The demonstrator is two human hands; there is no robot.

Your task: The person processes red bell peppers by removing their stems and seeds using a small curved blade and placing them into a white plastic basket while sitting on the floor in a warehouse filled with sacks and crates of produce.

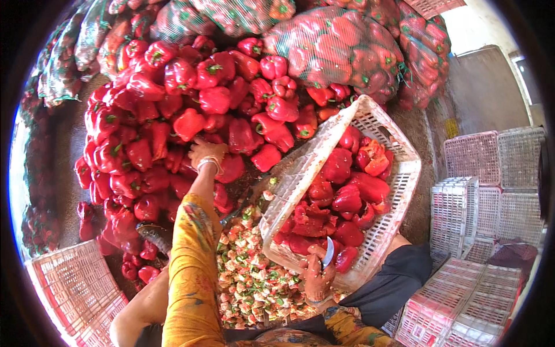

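Gloved and reaching forward, my left hand [208,152] lies at the near side of a big pile of red bell peppers [214,100], its fingers against the peppers; whether it grips one is not clear. My right hand [318,275], also gloved, holds a small curved knife [328,253] with its blade pointing up. It is over the near edge of a tilted white plastic crate [407,173], which holds red peppers [347,197], some of them cut open. Below, between my legs, lies a heap of cut pepper cores and stems [249,277].
Mesh sacks of red peppers [338,47] stand along the far side. Stacked plastic crates [455,217] fill the right, and another crate [78,282] stands at the lower left. A few peppers [147,273] lie beside my left leg.
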